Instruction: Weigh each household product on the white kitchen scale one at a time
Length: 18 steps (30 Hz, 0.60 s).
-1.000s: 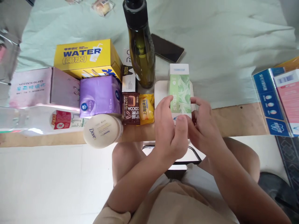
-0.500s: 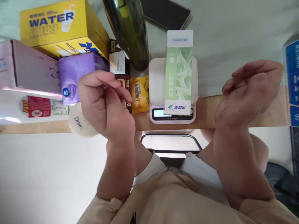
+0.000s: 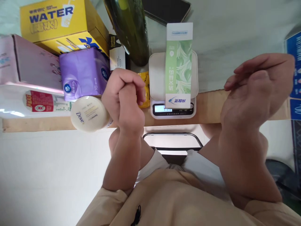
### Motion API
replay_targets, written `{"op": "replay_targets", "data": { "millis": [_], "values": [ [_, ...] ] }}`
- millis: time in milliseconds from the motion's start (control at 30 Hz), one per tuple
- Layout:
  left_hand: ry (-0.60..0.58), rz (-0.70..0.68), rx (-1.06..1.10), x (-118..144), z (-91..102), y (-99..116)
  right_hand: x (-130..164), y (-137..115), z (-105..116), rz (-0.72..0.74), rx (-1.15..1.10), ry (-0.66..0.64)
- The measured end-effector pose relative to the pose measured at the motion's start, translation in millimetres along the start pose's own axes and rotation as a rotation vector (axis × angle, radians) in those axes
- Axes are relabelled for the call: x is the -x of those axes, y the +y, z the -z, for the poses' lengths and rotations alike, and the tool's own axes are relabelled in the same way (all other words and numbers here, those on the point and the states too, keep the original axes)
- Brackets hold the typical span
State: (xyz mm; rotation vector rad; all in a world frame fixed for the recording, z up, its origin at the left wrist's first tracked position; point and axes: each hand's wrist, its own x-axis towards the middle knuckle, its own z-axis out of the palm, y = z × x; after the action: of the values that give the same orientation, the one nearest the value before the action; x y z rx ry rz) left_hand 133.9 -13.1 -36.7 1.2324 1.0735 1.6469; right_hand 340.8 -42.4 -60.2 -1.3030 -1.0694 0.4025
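A long green-and-white toothpaste box [image 3: 179, 67] lies on a small white kitchen scale [image 3: 157, 75], overhanging the platform at its far end and covering part of the lit display. To the left of the scale, my left hand [image 3: 128, 97] hovers with its fingers curled in and nothing visible in them. It partly hides a yellow soap packet [image 3: 146, 89] and is close to a round Dove tub [image 3: 88, 113]. On the right, my right hand [image 3: 256, 84] is held in the air, loosely bent with fingers stretched out, touching neither box nor scale.
Left stand a yellow WATER carton [image 3: 54, 22], a purple tissue pack [image 3: 82, 73], a pinkish box [image 3: 37, 62] and a white bottle with a red label [image 3: 42, 102]. Behind are a dark green bottle [image 3: 133, 34] and a black phone [image 3: 168, 11]. A blue box [image 3: 296, 72] sits far right.
My left hand has moved right and curled its fingers more, uncovering the Dove tub and tissue pack. My right hand has shifted slightly right. The toothpaste box stays on the scale.
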Motion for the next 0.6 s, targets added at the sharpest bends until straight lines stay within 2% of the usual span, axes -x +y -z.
{"op": "replay_targets", "data": {
  "millis": [100, 233, 400, 600],
  "values": [
    [-0.037, 0.003, 0.017, 1, 2.7, 0, 9, -22, 3, -0.008, 0.122, -0.092],
    [-0.06, -0.036, 0.048, 2, 7.7, -4, 14, -56, -2, -0.116, 0.44, -0.259],
    [-0.097, 0.008, 0.085, 1, 8.3, -4, -9, -77, -37, -0.194, 0.818, -0.521],
    [-0.077, 0.012, 0.08, 0, 5.8, 1, -29, -72, -83, -0.305, 1.032, -0.727]
  ]
}}
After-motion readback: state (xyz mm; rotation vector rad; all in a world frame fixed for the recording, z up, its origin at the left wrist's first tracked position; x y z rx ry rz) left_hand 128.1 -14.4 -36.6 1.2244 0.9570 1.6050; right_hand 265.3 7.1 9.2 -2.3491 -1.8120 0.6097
